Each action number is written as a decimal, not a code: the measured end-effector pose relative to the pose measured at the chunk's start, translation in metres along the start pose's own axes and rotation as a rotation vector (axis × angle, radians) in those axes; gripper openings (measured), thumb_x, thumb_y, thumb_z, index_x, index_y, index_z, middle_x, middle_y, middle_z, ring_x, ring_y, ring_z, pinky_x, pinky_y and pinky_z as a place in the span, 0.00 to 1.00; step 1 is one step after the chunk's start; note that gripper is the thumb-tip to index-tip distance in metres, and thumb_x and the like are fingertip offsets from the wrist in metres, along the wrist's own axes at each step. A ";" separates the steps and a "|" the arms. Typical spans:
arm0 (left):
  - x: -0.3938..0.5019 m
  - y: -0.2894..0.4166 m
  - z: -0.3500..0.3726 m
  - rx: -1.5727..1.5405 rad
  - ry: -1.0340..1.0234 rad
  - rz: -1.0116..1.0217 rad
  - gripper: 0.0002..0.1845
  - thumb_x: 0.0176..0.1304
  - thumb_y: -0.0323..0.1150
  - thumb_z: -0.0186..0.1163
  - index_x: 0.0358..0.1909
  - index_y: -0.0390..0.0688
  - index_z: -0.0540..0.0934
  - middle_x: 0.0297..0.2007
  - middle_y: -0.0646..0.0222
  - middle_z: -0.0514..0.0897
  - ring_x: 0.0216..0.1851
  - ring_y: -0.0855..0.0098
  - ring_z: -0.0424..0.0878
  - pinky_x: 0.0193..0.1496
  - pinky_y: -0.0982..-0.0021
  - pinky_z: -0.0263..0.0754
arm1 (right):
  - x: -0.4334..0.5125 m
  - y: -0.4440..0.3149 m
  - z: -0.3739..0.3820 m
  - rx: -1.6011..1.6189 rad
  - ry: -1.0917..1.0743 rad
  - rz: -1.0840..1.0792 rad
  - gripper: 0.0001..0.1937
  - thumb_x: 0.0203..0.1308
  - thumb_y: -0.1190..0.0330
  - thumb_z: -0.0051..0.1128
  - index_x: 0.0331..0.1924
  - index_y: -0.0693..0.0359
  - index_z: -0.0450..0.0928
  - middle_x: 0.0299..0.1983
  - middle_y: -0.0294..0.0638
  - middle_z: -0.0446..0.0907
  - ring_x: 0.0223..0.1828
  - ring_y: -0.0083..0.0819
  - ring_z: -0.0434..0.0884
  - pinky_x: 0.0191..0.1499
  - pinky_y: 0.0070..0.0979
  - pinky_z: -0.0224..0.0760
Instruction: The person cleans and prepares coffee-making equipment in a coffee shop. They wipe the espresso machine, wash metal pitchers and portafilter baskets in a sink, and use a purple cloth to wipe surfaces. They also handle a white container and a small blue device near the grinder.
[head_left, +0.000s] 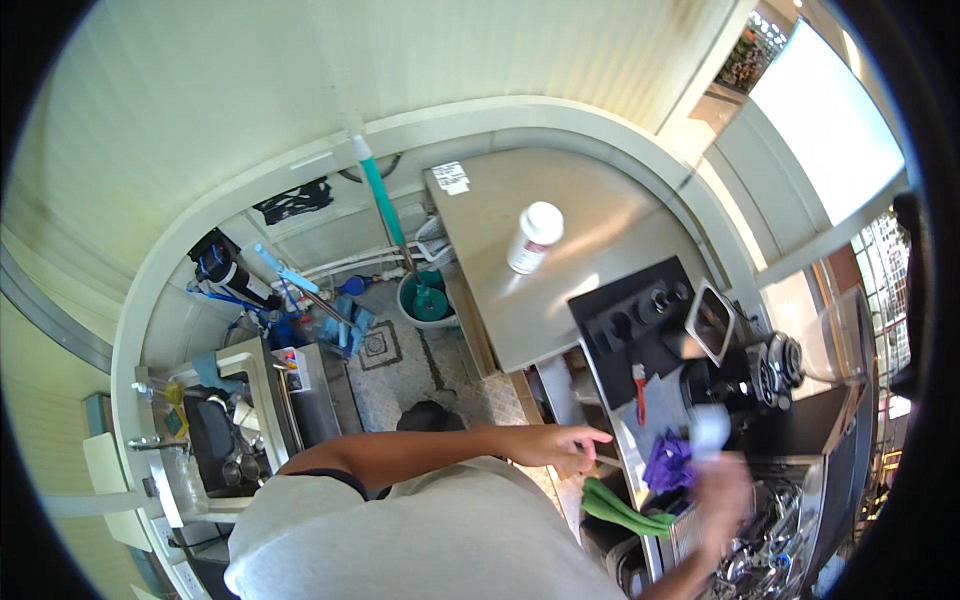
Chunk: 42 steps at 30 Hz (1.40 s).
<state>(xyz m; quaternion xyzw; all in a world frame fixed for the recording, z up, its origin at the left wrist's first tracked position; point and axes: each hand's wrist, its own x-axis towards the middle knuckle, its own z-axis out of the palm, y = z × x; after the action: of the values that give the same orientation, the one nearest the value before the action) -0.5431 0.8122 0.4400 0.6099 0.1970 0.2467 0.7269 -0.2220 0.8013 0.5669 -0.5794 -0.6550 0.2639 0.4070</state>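
My right hand (724, 491) is motion-blurred over the counter on the right. Its fingers are closed on a pale, blurred object (709, 431) whose kind I cannot make out. Just left of it, a crumpled purple cloth (670, 463) lies on the counter. A green cloth (624, 510) hangs over the counter's front edge, below my left hand (564, 448). That hand holds nothing; its index finger points towards the counter and the other fingers curl loosely. A brush with a red handle (640, 401) rests on a black mat (622, 360), beside a grey cloth (654, 412).
A white lidded container (536, 238) stands on the steel worktop (487, 225). Behind the mat is a coffee grinder (750, 379); shiny metal equipment (765, 532) fills the lower right. A mop (379, 191) stands in a bucket (409, 315). The sink (259, 397) at left holds dishes.
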 end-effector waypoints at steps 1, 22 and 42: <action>-0.013 -0.007 -0.011 -0.235 0.001 -0.046 0.39 0.75 0.54 0.54 0.76 0.38 0.57 0.54 0.63 0.78 0.55 0.70 0.78 0.56 0.65 0.79 | -0.014 -0.008 0.069 0.054 -0.180 0.099 0.10 0.68 0.71 0.57 0.47 0.66 0.84 0.35 0.42 0.84 0.37 0.26 0.81 0.41 0.26 0.74; -0.025 -0.319 -0.325 -0.840 0.949 -0.067 0.12 0.67 0.34 0.58 0.47 0.39 0.80 0.39 0.66 0.84 0.38 0.68 0.80 0.50 0.63 0.77 | -0.149 0.172 0.288 -0.382 -0.736 0.976 0.29 0.62 0.53 0.63 0.60 0.66 0.78 0.49 0.56 0.86 0.54 0.48 0.84 0.59 0.37 0.75; -0.068 -0.401 -0.254 -0.251 1.022 -0.812 0.18 0.72 0.24 0.50 0.61 0.44 0.67 0.53 0.59 0.76 0.55 0.53 0.78 0.57 0.39 0.84 | -0.183 0.188 0.456 0.399 -0.246 0.962 0.27 0.66 0.56 0.61 0.60 0.69 0.75 0.47 0.53 0.86 0.51 0.45 0.85 0.56 0.35 0.76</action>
<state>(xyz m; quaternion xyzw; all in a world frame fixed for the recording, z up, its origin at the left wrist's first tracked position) -0.6997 0.9180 -0.0008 0.2042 0.7009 0.2324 0.6427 -0.5025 0.7164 0.1305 -0.6901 -0.2956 0.6062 0.2625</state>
